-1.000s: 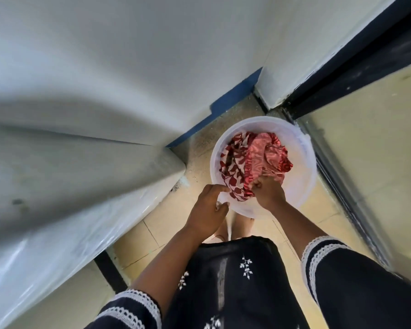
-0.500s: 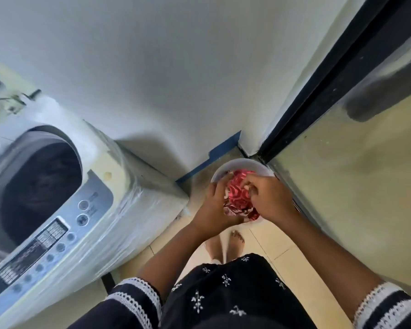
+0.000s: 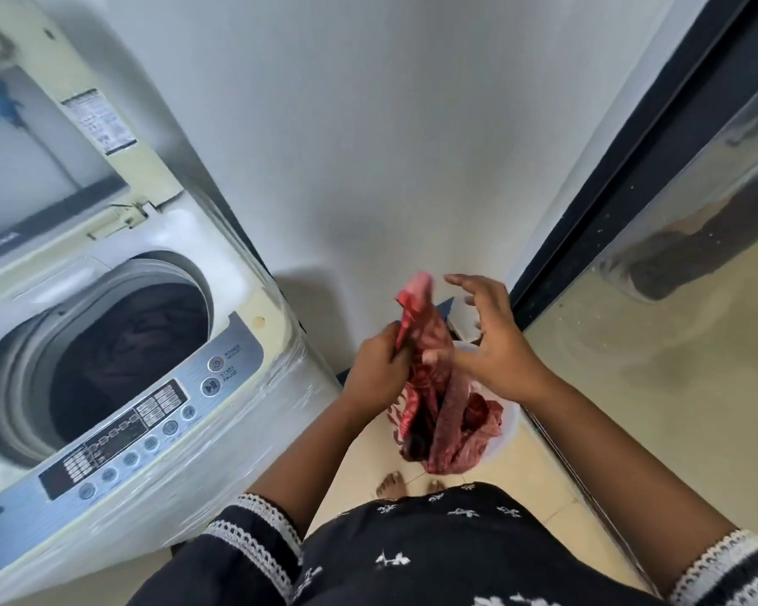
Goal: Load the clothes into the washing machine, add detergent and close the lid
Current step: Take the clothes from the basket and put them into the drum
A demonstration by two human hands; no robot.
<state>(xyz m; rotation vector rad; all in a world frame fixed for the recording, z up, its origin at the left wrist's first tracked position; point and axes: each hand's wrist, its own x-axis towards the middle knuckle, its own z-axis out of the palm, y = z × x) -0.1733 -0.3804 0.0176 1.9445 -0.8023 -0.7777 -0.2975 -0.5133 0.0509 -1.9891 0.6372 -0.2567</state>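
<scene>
I see red patterned cloth (image 3: 429,387) lifted above white basin (image 3: 506,426), right of washing machine (image 3: 237,387). Left hand (image 3: 375,371) grips cloth; right hand (image 3: 495,343) spread wide beside it. Lid (image 3: 40,168) up, dark clothes (image 3: 128,343) in drum.

I have straightened up from the white tub (image 3: 506,424) and lifted the red patterned cloth (image 3: 429,365) out of it, so it now hangs above the tub. My left hand (image 3: 379,369) grips its upper part, where before it held the tub's rim. My right hand (image 3: 495,347) has let go, fingers spread, at 3 o'clock of the cloth.
</scene>
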